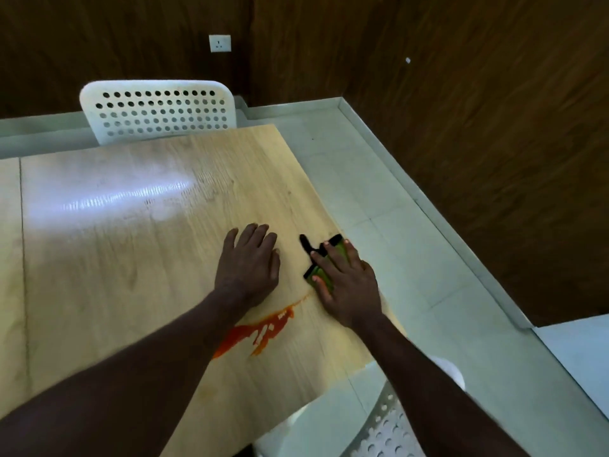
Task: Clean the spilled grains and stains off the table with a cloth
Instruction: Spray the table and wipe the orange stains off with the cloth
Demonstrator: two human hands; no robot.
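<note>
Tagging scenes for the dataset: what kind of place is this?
Likely a small dining or break room: light wooden table with a red stain, white perforated chair beside it, wood-panelled wall with a socket.

Right hand [346, 285] presses green-black cloth [324, 258] on table [131, 258]; left hand [250, 262] flat beside; red stain [260, 331] near.

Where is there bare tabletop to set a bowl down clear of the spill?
Free: the wide stretch of table between the left hand and the far white chair, and the strip left of the left forearm. Crowded: the near right side, where the right hand presses the cloth by the table's edge and the orange stain lies between the forearms.
</note>
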